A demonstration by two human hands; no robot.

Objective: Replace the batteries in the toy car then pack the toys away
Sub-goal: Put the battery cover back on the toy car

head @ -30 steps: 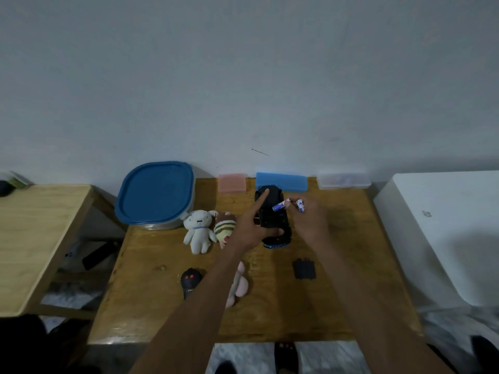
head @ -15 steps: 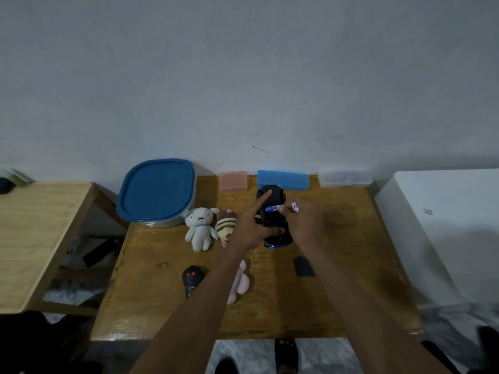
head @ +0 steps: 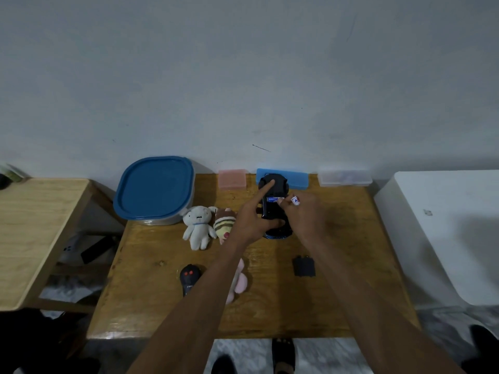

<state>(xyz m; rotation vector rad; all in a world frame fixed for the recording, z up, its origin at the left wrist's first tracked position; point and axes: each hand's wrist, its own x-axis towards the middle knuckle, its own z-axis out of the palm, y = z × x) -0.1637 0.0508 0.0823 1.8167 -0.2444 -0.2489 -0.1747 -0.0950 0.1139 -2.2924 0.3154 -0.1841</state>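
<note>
The black toy car lies inverted at the wooden table's rear centre, gripped by the left hand (index finger extended). The right hand pinches a blue battery at its open bay.

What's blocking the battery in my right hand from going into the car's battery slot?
Nothing visible. The battery cover lies off on the table, the toy car is held underside up by the left hand, and the right hand already has a battery at the open slot.
</note>
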